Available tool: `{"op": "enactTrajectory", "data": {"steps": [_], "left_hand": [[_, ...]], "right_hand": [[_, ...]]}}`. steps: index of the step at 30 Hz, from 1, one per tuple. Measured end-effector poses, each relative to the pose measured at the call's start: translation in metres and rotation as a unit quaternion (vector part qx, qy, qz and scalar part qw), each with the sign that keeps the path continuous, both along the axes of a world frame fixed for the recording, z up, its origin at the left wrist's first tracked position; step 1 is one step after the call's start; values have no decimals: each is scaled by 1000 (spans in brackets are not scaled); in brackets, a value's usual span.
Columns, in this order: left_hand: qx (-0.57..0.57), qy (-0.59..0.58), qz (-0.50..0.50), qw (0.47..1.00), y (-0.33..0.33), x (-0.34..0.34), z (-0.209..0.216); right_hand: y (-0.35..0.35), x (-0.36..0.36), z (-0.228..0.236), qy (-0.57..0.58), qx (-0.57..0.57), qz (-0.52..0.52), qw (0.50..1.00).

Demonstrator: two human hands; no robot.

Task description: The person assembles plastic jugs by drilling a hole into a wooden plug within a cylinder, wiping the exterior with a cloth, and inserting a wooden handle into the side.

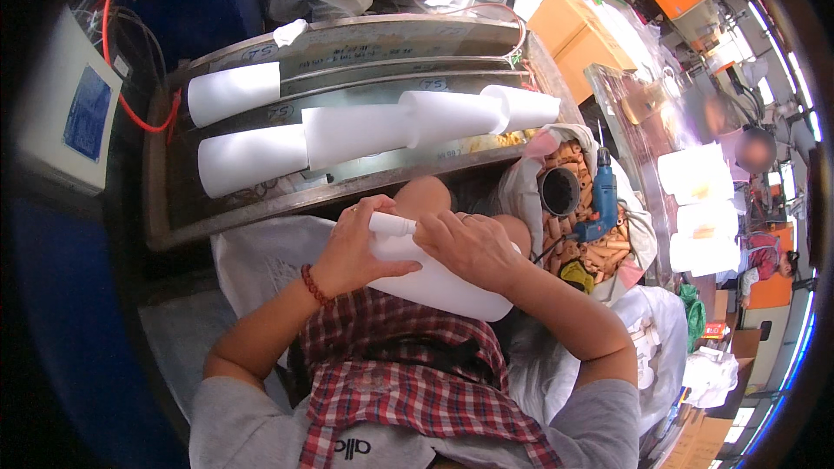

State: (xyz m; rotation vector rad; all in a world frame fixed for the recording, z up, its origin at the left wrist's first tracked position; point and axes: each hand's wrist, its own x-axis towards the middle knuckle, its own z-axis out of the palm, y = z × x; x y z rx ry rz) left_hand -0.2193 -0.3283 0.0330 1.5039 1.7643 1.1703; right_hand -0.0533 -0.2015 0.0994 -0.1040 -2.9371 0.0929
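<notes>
Across my lap lies a white, smooth, hollow-looking plastic piece (443, 285), wide and rounded, its far end toward the right. At its upper left is a narrow white ringed neck or cap (391, 224); I cannot tell whether it is a separate part. My left hand (352, 247) curls round the left side of the piece, fingers at the neck and thumb along its body. My right hand (469, 247) is closed over the neck's right side, with its fingertips partly hidden. Similar white tapered pieces (360, 135) lie nested in a row on the bench ahead.
A single white piece (234, 94) lies behind the row on the worn metal-edged bench (347, 189). To the right, a sack (638, 217) holds several orange-brown tubes (599, 256), a dark cup (559, 191) and a blue power drill (598, 200). A grey box (65, 104) with a red cable stands left.
</notes>
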Motion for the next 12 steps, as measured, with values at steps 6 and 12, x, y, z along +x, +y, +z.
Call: {"op": "enactTrajectory", "data": {"steps": [6, 12], "left_hand": [[18, -14, -2, 1000, -4, 4, -5], [111, 55, -64, 990, -9, 6, -10]], "right_hand": [[-4, 0, 3, -75, 6, 0, 997], [4, -2, 6, -144, -410, 22, 900]]}}
